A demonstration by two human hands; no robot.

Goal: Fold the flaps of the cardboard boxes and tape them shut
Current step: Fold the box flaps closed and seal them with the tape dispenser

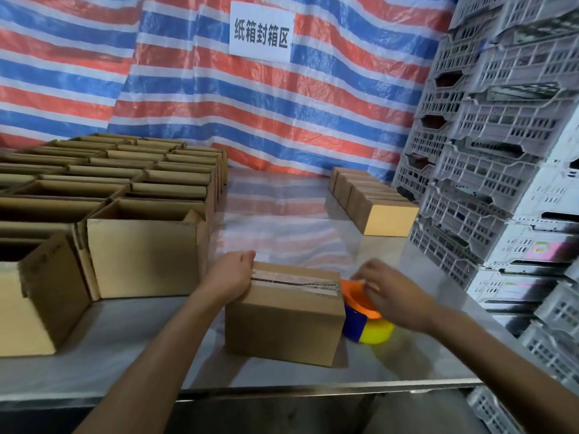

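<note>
A closed cardboard box (282, 324) was stood near the front edge of a steel table (125, 371), its flaps folded down and a strip of clear tape (294, 281) laid along its top seam. The left hand (230, 277) was set on the box's left end, with the fingers curled over the top edge and clamped on the cardboard. At the box's right end a tape dispenser (360, 305) in orange, blue and yellow was held by the right hand (394, 296). That hand was blurred, but its fingers appeared to be curled round the dispenser.

The tape looked wrinkled towards the right end. If it were torn off at an angle or left unpressed, the end could lift and the seam could open. If the left hand's hold slackened, the light box could be dragged sideways by the pull.

The table was shiny and covered partly with clear film beyond the box. Left of the box, open boxes (141, 245) were ranked in rows. Beyond it and to the right, sealed boxes (372, 198) were lined up. Grey plastic crates (488, 151) were stacked right of the box. Behind everything a red, white and blue striped tarpaulin (282, 120) was hung, with a white sign (261, 31) fixed to it.
</note>
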